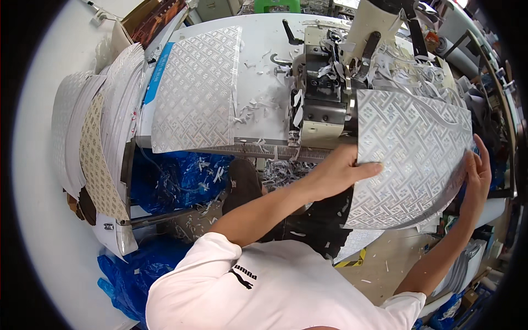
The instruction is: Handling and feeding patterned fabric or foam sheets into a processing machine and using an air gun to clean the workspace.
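This is a workshop: a cream-and-black metal machine [324,82] stands at the front edge of a white worktop [258,36], beside a grey graduated rule [275,150], with curled white offcuts [256,107] strewn about. Thick stacks of pale sheets [124,82] flank the left edge; light-coloured cylindrical rolls [455,45] lie beyond the far right corner.

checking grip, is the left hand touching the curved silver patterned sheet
Touching: head view shows the left hand, thumb lying on the silver patterned sheet by its edge.

Left hand [348,168] partly hidden behind sheet [412,157]
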Available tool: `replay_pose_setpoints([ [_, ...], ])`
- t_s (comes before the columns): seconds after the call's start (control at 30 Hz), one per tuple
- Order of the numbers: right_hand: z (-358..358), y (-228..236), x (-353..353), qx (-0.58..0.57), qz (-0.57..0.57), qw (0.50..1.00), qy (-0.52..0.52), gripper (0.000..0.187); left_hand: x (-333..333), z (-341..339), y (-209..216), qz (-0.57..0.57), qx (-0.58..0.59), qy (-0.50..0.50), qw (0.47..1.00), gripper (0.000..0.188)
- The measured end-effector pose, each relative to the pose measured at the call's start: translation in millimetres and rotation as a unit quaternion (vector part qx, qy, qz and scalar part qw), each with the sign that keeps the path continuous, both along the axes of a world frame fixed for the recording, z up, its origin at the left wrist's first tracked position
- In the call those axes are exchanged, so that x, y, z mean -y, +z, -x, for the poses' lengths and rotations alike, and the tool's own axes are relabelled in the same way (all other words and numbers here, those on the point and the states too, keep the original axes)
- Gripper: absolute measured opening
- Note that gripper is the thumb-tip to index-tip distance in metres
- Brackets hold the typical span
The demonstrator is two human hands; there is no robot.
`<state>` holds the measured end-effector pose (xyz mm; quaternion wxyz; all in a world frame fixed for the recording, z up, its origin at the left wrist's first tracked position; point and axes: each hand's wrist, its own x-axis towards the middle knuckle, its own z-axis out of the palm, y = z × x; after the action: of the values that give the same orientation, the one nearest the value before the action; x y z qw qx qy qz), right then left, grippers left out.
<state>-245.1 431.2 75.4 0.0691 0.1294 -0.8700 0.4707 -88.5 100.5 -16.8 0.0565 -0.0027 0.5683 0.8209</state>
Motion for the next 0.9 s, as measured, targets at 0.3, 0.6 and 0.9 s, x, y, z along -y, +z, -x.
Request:
replay_pose_setpoints([
  [0.3, -69, 91, 138, -0.344, -0.193, 0.875, 0.279, 0.049, 24, -47, 55, 0.423, -0.219, -0.031, 0.879, 0.025],
  [0.6, -91, 46, 115, -0.122, -0.047, 0.932, 0.338, 0.018, 128, -149, 33, 0.465, -0.080, 0.001, 0.882, 0.023],
  [0.9, -135, -63, 219, 0.252, 0.298, 0.908, 0.153, 0.023, 204, -274, 16, -0.016, 0.038, 0.502, 0.864, 0.038],
])
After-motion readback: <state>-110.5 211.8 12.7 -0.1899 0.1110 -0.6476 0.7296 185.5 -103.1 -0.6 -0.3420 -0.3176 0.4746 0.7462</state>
